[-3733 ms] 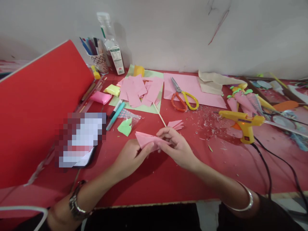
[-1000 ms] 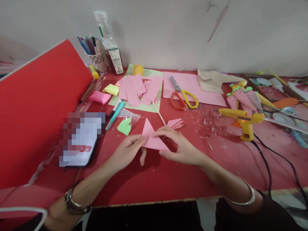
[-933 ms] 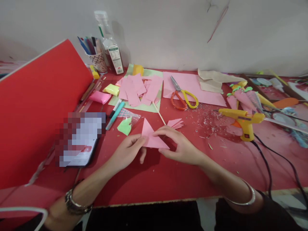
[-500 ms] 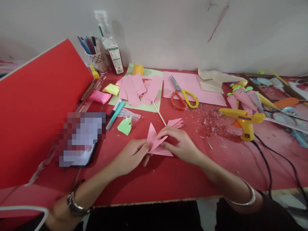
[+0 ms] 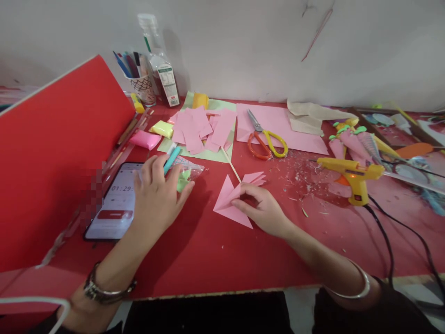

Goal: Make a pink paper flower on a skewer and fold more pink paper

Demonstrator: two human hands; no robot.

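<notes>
My right hand (image 5: 266,209) pinches a folded piece of pink paper (image 5: 227,202) near the middle of the red tabletop. Its point stands up and a flat wing spreads toward me. Just behind that hand lie another folded pink paper piece (image 5: 253,177) and a thin wooden stick (image 5: 231,163). Fingers apart and holding nothing, my left hand (image 5: 155,199) hovers over the right side of a phone (image 5: 116,197) whose screen shows a timer. Beyond its fingertips are a teal marker (image 5: 172,157) and a green lump in clear plastic (image 5: 183,178), partly hidden by the hand.
Scissors (image 5: 267,138) rest on a pink sheet (image 5: 302,139) at the back, beside cut pink strips (image 5: 194,127). A yellow glue gun (image 5: 351,169) with its cord stands right, near scraps. A red board (image 5: 62,153) leans left; a bottle (image 5: 166,79) and pen cup (image 5: 142,88) stand behind.
My left hand has let go of the folded pink paper and moved left, up to the phone and markers. My right hand still pinches the paper, which has shifted slightly right.
</notes>
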